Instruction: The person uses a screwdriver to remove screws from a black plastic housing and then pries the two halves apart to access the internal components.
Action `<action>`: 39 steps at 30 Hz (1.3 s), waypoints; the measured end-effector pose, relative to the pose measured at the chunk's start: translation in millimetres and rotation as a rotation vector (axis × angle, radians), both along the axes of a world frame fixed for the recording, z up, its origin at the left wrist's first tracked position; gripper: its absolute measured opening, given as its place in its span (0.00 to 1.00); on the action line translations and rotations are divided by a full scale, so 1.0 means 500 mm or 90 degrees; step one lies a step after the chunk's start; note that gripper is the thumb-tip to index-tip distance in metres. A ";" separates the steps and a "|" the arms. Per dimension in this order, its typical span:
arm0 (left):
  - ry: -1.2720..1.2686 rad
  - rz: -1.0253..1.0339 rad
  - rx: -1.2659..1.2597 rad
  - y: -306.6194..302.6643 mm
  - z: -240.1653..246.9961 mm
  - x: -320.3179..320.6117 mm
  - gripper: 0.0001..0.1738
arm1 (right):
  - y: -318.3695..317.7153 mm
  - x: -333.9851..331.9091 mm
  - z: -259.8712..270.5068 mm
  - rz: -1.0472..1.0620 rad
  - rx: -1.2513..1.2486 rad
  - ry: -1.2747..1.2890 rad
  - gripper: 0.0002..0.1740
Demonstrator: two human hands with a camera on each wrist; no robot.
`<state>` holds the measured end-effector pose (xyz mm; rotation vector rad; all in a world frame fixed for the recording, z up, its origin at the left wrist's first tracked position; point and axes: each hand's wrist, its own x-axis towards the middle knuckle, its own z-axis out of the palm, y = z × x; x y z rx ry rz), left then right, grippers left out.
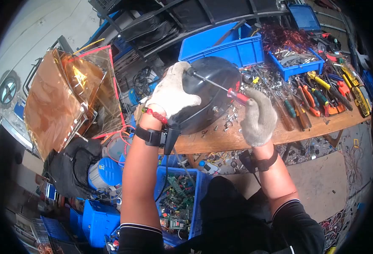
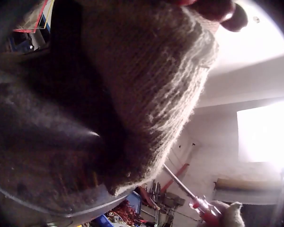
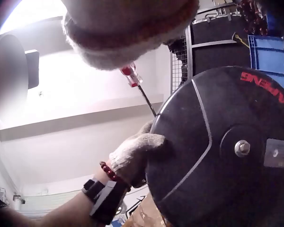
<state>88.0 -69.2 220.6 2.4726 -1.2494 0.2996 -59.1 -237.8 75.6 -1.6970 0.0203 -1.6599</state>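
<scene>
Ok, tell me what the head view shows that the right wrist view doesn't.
Only the head view shows the wooden bench strewn with pliers and screws, the blue bin behind it, and the right hand closed round the screwdriver. Only the right wrist view shows the black casing face-on, with its red lettering, centre bolt and small metal plate. Both show the gloved left hand gripping the casing's rim, the red bead bracelet and the screwdriver's shaft.

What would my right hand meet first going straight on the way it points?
Probably the black round casing, near its top edge beside the left hand; the screwdriver tip seems at it.
</scene>
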 end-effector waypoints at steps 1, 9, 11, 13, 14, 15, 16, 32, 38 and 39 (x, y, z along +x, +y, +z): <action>-0.002 -0.002 0.004 -0.001 0.001 0.001 0.54 | -0.001 0.009 -0.006 -0.030 -0.052 -0.050 0.18; 0.004 0.002 -0.005 0.001 -0.001 0.004 0.54 | 0.012 0.004 -0.007 0.028 0.002 -0.015 0.21; 0.011 0.003 -0.008 0.001 -0.002 0.008 0.54 | 0.009 0.001 -0.005 0.000 -0.029 0.008 0.21; 0.010 -0.017 -0.012 0.002 -0.003 0.013 0.54 | 0.008 0.003 -0.006 -0.029 -0.061 0.031 0.20; 0.010 -0.017 -0.013 0.001 -0.002 0.014 0.54 | 0.012 0.009 -0.010 -0.009 -0.045 -0.001 0.20; 0.011 -0.015 -0.011 0.000 -0.001 0.014 0.54 | 0.014 0.014 -0.013 0.013 -0.030 -0.033 0.20; 0.013 -0.012 -0.009 0.001 -0.002 0.013 0.54 | 0.014 0.017 -0.014 0.001 -0.035 -0.054 0.21; -0.010 -0.017 -0.020 0.002 -0.009 0.018 0.52 | 0.011 0.013 -0.005 -0.012 -0.078 -0.058 0.28; 0.012 -0.013 -0.025 0.001 -0.001 0.010 0.52 | 0.002 0.020 -0.012 -0.015 -0.013 -0.002 0.19; -0.002 -0.016 -0.020 0.001 -0.001 0.010 0.52 | 0.004 0.023 -0.018 -0.046 -0.045 -0.029 0.18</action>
